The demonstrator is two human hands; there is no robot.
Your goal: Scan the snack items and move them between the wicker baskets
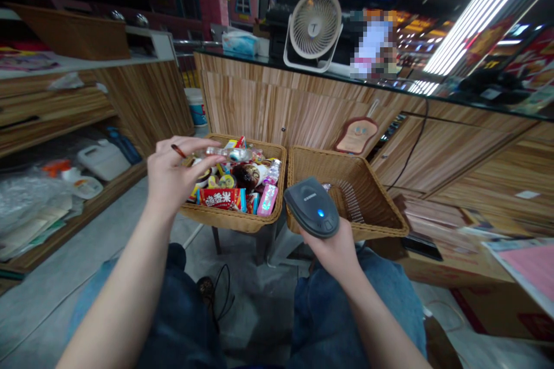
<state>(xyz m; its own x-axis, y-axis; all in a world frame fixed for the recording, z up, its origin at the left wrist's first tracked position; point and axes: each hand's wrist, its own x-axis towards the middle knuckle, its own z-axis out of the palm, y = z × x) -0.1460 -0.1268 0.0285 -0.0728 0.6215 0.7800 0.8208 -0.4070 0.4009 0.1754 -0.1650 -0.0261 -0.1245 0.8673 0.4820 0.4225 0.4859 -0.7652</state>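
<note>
My left hand (173, 176) is raised over the left wicker basket (234, 219) and pinches a small clear-wrapped packet (225, 153) between thumb and fingers. That basket is full of several colourful snack packs, among them a red one (220, 198) and a pink one (267, 199). My right hand (335, 251) grips a dark grey barcode scanner (312, 207) with a blue light lit on top, held above my knee. Just behind the scanner stands the right wicker basket (381, 207), nearly bare, with one small item near its left wall.
A wooden counter (303, 104) runs behind the baskets, carrying a white desk fan (314, 26), a tissue pack and a monitor. Wooden shelves on the left hold plastic bags and a white jug (103, 158). Cardboard boxes and papers lie at right. Cables trail on the floor between my legs.
</note>
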